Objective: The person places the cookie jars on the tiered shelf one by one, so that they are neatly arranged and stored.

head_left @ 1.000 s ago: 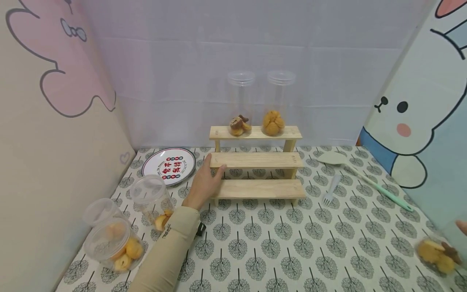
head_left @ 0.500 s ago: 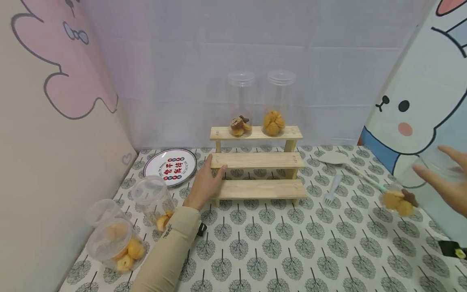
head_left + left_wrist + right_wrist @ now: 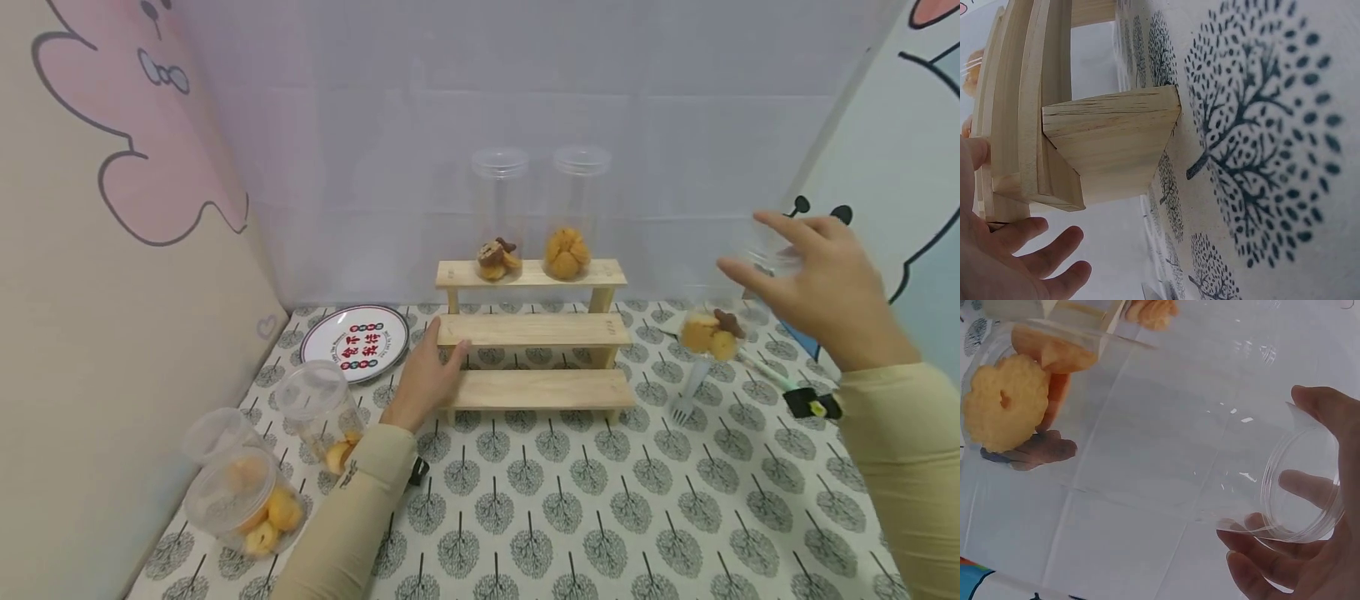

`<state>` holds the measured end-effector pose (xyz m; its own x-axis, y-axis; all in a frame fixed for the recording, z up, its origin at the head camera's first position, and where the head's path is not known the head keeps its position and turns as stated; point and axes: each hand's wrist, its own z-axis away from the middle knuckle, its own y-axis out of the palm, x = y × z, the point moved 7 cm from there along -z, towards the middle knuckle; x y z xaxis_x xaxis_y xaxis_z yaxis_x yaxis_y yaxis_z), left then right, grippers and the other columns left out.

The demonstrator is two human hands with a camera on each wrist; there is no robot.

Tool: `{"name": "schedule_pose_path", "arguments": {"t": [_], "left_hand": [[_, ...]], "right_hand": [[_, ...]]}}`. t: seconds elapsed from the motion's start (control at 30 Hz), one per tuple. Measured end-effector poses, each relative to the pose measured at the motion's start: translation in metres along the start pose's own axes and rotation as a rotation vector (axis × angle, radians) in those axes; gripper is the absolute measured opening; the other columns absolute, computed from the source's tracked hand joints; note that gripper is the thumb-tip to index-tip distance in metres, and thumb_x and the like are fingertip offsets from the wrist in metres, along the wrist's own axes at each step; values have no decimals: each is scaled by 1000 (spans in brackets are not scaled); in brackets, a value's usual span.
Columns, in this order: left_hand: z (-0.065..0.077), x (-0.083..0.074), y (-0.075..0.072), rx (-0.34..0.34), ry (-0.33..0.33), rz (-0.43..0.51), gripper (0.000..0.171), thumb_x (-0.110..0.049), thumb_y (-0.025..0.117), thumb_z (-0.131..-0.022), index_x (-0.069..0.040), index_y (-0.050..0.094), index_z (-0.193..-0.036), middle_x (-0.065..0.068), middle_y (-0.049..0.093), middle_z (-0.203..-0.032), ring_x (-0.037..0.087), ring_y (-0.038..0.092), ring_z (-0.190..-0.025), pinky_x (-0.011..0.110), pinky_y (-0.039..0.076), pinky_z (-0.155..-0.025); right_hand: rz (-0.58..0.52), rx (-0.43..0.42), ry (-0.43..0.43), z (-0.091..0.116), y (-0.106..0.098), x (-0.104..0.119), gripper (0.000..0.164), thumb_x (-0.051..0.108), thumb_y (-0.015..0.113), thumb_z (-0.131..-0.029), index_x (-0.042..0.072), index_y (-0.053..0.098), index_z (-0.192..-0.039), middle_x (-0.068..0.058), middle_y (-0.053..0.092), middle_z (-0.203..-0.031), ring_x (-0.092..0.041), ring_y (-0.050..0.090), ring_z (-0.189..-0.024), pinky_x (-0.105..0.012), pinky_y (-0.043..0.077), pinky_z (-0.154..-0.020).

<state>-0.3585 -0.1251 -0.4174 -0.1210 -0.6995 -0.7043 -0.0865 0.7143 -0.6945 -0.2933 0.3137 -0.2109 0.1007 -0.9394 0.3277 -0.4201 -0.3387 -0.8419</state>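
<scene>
My right hand (image 3: 821, 287) grips a tall clear plastic jar (image 3: 1154, 440) round its lid end, thumb on one side and fingers on the other. Cookies (image 3: 1007, 403) and a dark brown piece lie at the jar's bottom, which hangs over the fork in the head view. My left hand (image 3: 426, 382) holds the left end of a three-tier wooden shelf (image 3: 532, 330) at its middle step, as the left wrist view also shows of the hand (image 3: 1013, 256). Two lidded jars with snacks, the left jar (image 3: 500, 212) and the right jar (image 3: 579, 212), stand on the top step.
At left are a jar (image 3: 318, 408), a wider container (image 3: 247, 504) of round pastries and another clear container (image 3: 217, 433) behind it. A white plate (image 3: 355, 321) with red lettering lies behind them. Right of the shelf lie a fork (image 3: 690, 392) and a green-handled spoon (image 3: 772, 372).
My right hand has come in from the right edge with the jar, moving left and up toward the shelf. The left hand stays at the shelf's end.
</scene>
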Motion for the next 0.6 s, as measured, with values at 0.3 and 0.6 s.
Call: {"name": "schedule_pose_path", "arguments": {"t": [0.3,0.6], "left_hand": [[-1,0,1,5,-8,-23,91,-73,38,-94,-18,10,-161,15,27,-162,37,31,-146,53,26,-119],[0,-1,2,10,-15,-26,91,-73,37,-94,-18,10,-162,16,27,-162,37,31,-146,53,26,-119]], "right_hand": [[-108,2,-119,-31,11,62,77,59,65,-89,25,41,-153,-30,40,-145,-45,49,-111,-68,41,-83],[-124,11,-193,-47,37,100,77,62,65,-88,24,45,-151,-25,44,-142,-43,51,-113,-66,44,-87]]}}
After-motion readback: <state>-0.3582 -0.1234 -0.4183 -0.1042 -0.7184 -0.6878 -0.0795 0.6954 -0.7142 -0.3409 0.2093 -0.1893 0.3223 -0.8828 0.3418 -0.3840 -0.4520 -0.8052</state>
